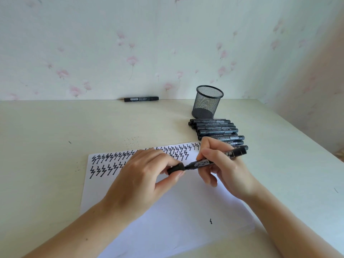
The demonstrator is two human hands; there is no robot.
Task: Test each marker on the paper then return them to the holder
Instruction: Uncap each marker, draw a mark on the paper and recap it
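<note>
Marker (219, 158) pinched in right hand (221, 164), cap (176, 168) in left hand (147, 170); holder (207, 102) looks empty.

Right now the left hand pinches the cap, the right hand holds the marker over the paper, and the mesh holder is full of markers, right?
Not quite. The head view shows the holder empty; the markers lie in a row on the table beside it. The rest stands: the left hand pinches the cap, and the right hand holds the marker over the paper.
</note>
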